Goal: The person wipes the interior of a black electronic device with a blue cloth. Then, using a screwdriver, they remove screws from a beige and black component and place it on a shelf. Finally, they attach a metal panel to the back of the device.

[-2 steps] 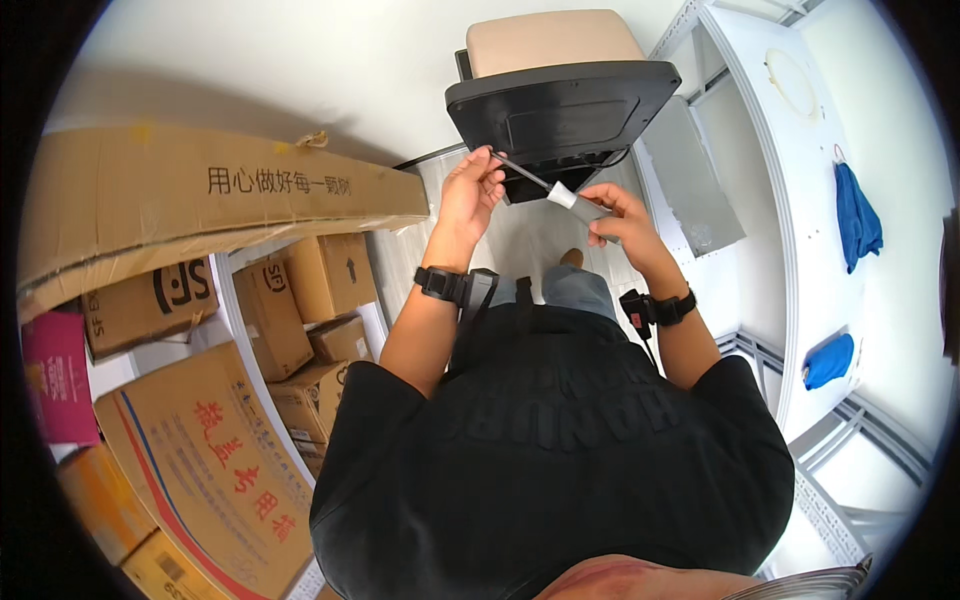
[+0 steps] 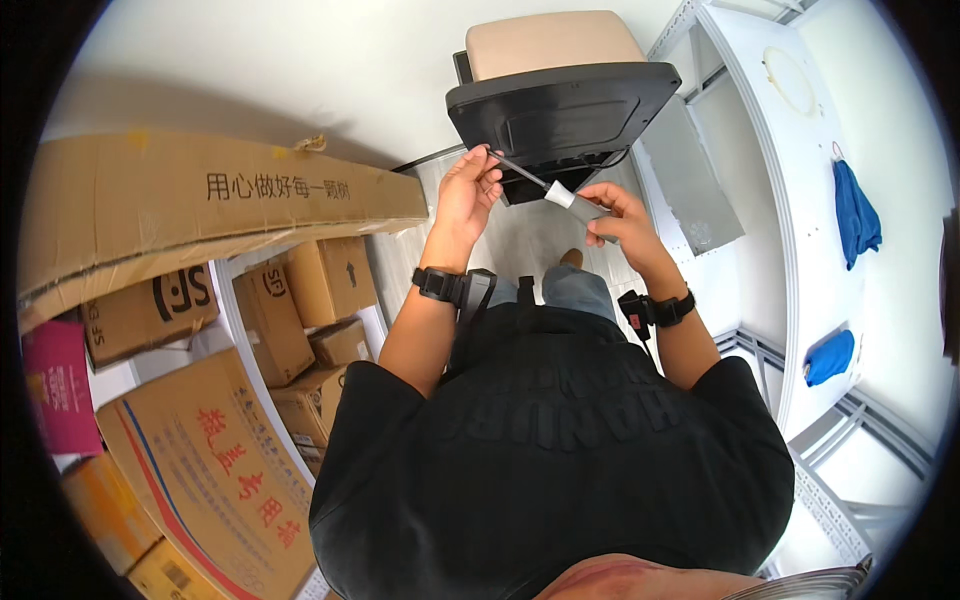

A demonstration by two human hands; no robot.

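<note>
My right hand (image 2: 622, 219) is closed round the handle of a screwdriver (image 2: 585, 206) with a grey grip, a pale collar and a long dark shaft. The shaft slants up and left to my left hand (image 2: 470, 190). There the thumb and fingers pinch the tip end; whether a small part is also between them is too small to tell. Just beyond the fingertips stands a black panel (image 2: 560, 110), slightly raised in its middle, with a tan padded block (image 2: 555, 42) behind it. A black cable (image 2: 622, 158) loops below the panel's right side.
A long cardboard box (image 2: 220, 190) lies along the left, above shelves holding several cartons (image 2: 280, 320) and a pink box (image 2: 60, 385). White metal shelving (image 2: 790, 210) stands at the right, with two blue cloth pieces (image 2: 857, 215) on it. A grey panel (image 2: 690, 180) leans nearby.
</note>
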